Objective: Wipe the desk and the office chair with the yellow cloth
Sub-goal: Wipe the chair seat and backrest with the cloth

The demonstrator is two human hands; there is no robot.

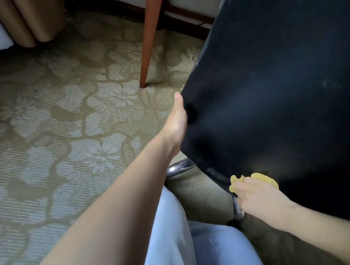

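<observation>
The black back of the office chair (286, 85) fills the right half of the view. My left hand (176, 127) grips its left edge, thumb on the near side, the fingers hidden behind the chair. My right hand (257, 195) holds the crumpled yellow cloth (263, 178) and presses it against the lower edge of the chair back. Of the desk only one slanted wooden leg (149, 37) shows, standing on the carpet behind the chair.
Patterned beige carpet (46, 132) covers the floor to the left. Curtains (19, 21) hang at the top left along the wall. Chrome parts of the chair base (180, 166) show under the chair back. My knees in light trousers (174, 244) are at the bottom.
</observation>
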